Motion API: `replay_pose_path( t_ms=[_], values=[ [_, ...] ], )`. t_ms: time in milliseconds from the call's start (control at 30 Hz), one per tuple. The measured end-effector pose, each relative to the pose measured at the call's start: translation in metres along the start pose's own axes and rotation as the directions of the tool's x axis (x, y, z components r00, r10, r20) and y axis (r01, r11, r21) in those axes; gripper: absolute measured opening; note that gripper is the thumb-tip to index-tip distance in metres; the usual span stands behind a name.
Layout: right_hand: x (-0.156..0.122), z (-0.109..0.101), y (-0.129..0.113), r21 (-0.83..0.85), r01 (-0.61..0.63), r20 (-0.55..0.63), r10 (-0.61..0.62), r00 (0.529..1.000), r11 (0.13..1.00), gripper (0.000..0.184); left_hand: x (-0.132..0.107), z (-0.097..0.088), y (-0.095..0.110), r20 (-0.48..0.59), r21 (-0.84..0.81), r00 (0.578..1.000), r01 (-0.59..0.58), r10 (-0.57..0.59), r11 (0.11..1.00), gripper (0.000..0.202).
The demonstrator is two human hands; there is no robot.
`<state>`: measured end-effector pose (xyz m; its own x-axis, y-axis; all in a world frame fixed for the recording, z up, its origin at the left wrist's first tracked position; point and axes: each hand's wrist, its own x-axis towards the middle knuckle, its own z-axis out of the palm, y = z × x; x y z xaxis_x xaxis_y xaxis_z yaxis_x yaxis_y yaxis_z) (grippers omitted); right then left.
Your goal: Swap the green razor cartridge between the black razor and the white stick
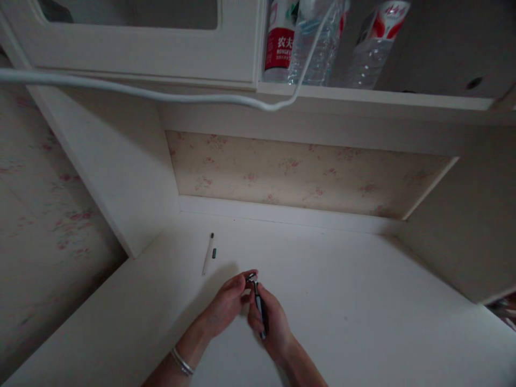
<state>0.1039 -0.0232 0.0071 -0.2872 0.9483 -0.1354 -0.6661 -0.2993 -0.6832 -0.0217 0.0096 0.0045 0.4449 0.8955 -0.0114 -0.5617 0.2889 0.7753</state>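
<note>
My right hand (271, 321) is wrapped round the black and silver handle of a razor (260, 309), which stands tilted with its head up. The fingers of my left hand (230, 301) are closed at the razor's head, and they partly hide it. Beyond my left hand, on the white desktop (342, 301), lies a slim white stick with a dark end (208, 253). Close to its right side is a small dark, greenish rectangular piece (214, 253); its kind is too small to make out.
A white cable (181, 98) hangs across the upper part of the view. Plastic bottles (279, 48) stand on the open shelf (374, 98) above the desk. White side panels (116, 156) and a floral-papered back wall (290, 169) enclose the desktop.
</note>
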Motion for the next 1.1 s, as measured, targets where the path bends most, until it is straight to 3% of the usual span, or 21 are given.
replay_pose_path(
  t_ms=[533, 767, 933, 1100],
  values=[
    [0.001, -0.004, -0.002, -0.198, 0.038, -0.095, -0.058, 0.994, 0.979, 0.049, 0.001, 0.0, -0.006, 0.023, 0.01, 0.999, -0.043, 0.043, 0.999, 0.04],
    [0.004, -0.007, 0.002, -0.224, 0.048, -0.173, -0.088, 0.981, 0.974, 0.053, 0.004, 0.001, -0.005, -0.125, -0.01, 0.991, -0.049, 0.047, 0.999, 0.047],
    [0.007, -0.013, -0.007, -0.301, 0.143, -0.195, -0.208, 0.959, 0.943, 0.052, 0.008, -0.005, -0.001, -0.289, -0.02, 0.952, -0.111, 0.1, 0.994, 0.046],
    [0.011, -0.028, -0.016, -0.485, 0.242, -0.153, -0.355, 0.922, 0.84, 0.041, 0.01, -0.009, -0.004, -0.338, 0.119, 0.924, -0.148, 0.18, 0.982, 0.044]
  ],
)
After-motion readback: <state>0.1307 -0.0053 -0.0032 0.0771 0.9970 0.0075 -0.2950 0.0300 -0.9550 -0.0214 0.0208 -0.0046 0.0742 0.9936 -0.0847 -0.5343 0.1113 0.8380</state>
